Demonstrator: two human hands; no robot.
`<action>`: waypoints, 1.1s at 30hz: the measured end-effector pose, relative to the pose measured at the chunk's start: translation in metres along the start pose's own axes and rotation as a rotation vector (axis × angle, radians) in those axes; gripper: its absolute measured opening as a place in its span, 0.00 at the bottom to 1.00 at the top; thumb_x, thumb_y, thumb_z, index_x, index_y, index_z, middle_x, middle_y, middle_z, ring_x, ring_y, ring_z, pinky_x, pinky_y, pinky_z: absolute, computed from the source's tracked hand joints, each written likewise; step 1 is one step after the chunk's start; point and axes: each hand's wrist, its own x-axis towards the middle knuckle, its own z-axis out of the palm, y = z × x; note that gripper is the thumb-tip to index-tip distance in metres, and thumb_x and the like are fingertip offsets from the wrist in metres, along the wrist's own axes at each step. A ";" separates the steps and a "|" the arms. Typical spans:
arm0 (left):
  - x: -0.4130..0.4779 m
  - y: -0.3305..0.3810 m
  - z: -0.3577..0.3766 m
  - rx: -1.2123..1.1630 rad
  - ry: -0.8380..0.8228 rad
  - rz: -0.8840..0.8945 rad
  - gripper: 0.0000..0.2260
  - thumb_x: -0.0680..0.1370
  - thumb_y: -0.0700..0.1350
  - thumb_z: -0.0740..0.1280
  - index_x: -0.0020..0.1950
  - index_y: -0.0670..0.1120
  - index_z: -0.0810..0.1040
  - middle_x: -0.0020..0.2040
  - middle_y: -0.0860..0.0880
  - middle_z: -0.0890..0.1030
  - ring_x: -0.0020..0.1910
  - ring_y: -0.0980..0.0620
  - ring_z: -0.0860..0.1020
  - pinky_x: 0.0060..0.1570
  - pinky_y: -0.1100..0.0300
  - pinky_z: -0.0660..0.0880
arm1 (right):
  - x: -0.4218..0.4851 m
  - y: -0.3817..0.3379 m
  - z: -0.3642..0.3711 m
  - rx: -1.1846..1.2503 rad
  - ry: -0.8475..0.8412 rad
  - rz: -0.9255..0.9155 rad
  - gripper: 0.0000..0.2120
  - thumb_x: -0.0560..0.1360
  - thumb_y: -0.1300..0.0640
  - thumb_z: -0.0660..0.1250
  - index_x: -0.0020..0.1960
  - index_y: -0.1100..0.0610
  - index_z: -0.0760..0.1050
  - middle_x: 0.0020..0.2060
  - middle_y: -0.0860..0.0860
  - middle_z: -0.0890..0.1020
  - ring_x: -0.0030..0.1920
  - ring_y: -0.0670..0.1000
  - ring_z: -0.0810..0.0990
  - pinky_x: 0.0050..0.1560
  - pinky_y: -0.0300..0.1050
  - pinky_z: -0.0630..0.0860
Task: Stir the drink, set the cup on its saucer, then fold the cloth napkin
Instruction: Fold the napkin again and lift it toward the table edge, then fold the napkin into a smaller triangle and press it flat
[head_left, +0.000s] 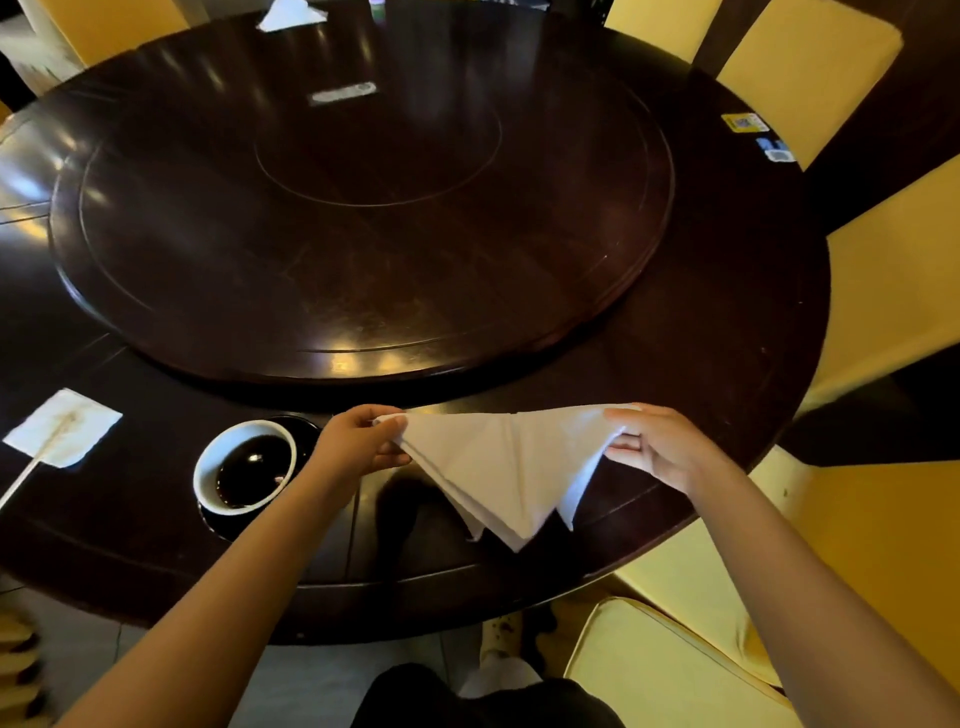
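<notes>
a dark-trousered knee (467, 696) showed at the bottom edge, closest to the lens, with a yellow cushioned chair (675, 670) just beside it on the right. above these, two bare forearms reached out over the near rim of the round dark wooden table (727, 364). the left hand (358, 441) had its fingers pinched closed on the left corner of the white cloth napkin (498, 467), and the right hand (654, 447) was likewise closed on the right corner, thumb on top and fingers curled beneath. the napkin was held taut along its top edge between the two hands, raised off the table, its layers hanging down in points toward the person. just beside the left wrist stood the white cup (244, 465) of dark drink, sitting on its dark saucer (306, 431). further left, a white stirrer (31, 467) lay with its end on a small paper napkin (65, 428). the large lazy susan (363, 218) filled the table's centre.
</notes>
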 end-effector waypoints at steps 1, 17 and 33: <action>0.008 -0.004 0.006 -0.006 0.029 -0.046 0.07 0.77 0.36 0.65 0.54 0.36 0.76 0.45 0.40 0.78 0.36 0.48 0.79 0.33 0.59 0.81 | 0.010 0.005 0.005 0.006 0.040 0.036 0.04 0.75 0.63 0.66 0.49 0.62 0.76 0.41 0.57 0.85 0.42 0.53 0.84 0.38 0.43 0.81; -0.013 -0.086 0.077 -0.122 0.095 -0.282 0.17 0.75 0.33 0.65 0.62 0.42 0.68 0.47 0.40 0.80 0.46 0.43 0.80 0.41 0.53 0.78 | -0.010 0.087 0.051 -0.801 0.285 -0.189 0.09 0.73 0.53 0.67 0.39 0.58 0.78 0.40 0.57 0.82 0.44 0.58 0.79 0.42 0.49 0.74; -0.025 -0.071 0.105 -0.340 -0.007 -0.400 0.02 0.76 0.39 0.66 0.45 0.42 0.78 0.40 0.44 0.82 0.41 0.48 0.81 0.41 0.59 0.77 | -0.019 0.101 0.099 -0.011 0.236 0.183 0.11 0.74 0.63 0.65 0.33 0.59 0.77 0.24 0.51 0.75 0.19 0.44 0.64 0.18 0.36 0.59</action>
